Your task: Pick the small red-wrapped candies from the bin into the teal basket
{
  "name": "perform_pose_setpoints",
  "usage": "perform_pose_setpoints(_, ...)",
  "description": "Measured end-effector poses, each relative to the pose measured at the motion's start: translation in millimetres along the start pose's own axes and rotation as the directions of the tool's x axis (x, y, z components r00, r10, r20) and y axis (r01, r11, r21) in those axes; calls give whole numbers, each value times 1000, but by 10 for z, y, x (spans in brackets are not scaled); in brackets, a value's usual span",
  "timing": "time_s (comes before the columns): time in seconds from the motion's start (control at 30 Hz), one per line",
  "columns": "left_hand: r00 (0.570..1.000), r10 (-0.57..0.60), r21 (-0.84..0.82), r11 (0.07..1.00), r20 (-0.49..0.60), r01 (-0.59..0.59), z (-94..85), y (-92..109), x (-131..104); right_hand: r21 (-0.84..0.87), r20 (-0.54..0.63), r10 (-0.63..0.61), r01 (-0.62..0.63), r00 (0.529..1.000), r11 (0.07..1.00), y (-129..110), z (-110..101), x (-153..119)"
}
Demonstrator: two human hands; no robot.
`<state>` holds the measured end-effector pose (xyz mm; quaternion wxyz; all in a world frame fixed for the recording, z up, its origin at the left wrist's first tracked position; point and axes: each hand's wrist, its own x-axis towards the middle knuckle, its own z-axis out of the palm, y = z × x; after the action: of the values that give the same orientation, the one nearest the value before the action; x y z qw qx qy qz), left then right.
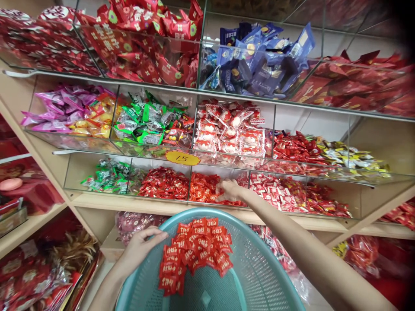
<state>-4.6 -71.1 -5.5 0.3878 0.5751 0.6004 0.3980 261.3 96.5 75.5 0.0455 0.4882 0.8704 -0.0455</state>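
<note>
My left hand (142, 247) grips the left rim of a teal plastic basket (259, 246), thumb lying along the edge. Inside the basket, small red-orange wrapped candies (197, 244) lie in a patch toward the far side, and the mesh bottom shows nearer me. My right hand (229, 190) reaches over the basket into a lowest-shelf compartment of orange-red wrapped candies (202, 185). Its fingers point left, somewhat bent and apart, at the candies. No candy can be made out between them.
Clear dividers and front panels edge the compartments. A yellow tag (182, 158) marked 15 hangs above the lowest row. Green-wrapped sweets (110, 175), white-and-red packets (231, 129) and blue packets (262, 60) fill other compartments. A wooden ledge (129, 205) runs behind the basket.
</note>
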Motion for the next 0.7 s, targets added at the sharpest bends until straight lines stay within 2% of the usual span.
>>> perform_pose_setpoints(0.17, 999, -32, -38, 999, 10, 32, 12, 42, -25, 56, -39, -36, 38, 999, 998, 77, 30, -43)
perform_pose_setpoints(0.37, 1000, -29, -36, 999, 10, 29, 14, 58, -34, -39, -208, -132, 127, 969, 991, 68, 86, -113)
perform_pose_setpoints(0.57, 1000, -16, -36, 999, 12, 16, 8, 25, -28, -216, -345, -214, 145, 914, 966, -160, -54, -418)
perform_pose_setpoints(0.7, 1000, -9, -55, 998, 4, 9, 15, -6, -15, -164, -401, -273, 225, 874, 961, -420, -107, -707)
